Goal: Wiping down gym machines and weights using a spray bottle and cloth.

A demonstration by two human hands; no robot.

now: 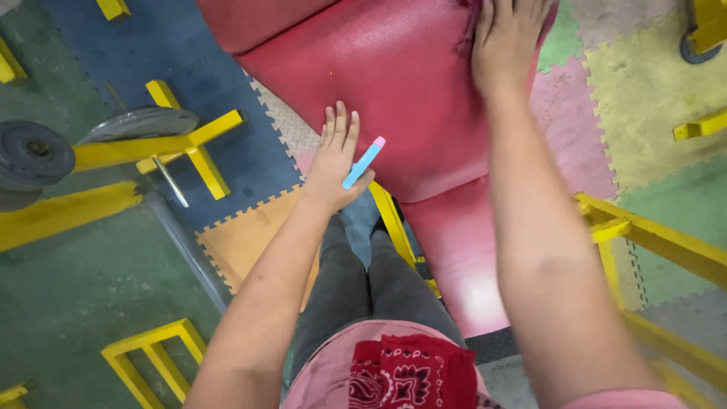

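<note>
Foam floor mats [651,83] fill the ground, puzzle-edged squares in blue, orange, pink, green and pale yellow, and a grey-green floor runs off to the left. Over them slants a big red padded bench [394,83], worn and shiny, on a yellow metal frame [659,242] whose bars run down the right side. Off to the left, a grey weight plate [30,155] sits on another yellow rack beside a steel bar [173,182]. Down at the bottom, grey trousers and a red patterned bandana [413,375]. Right hand [509,42] is pressed flat on the top of the bench pad, fingers spread. Left hand [337,163] hovers at the bench's left edge, fingers straight and together, thumb pinning a small blue tube with a pink cap [364,162] against the palm.
</note>
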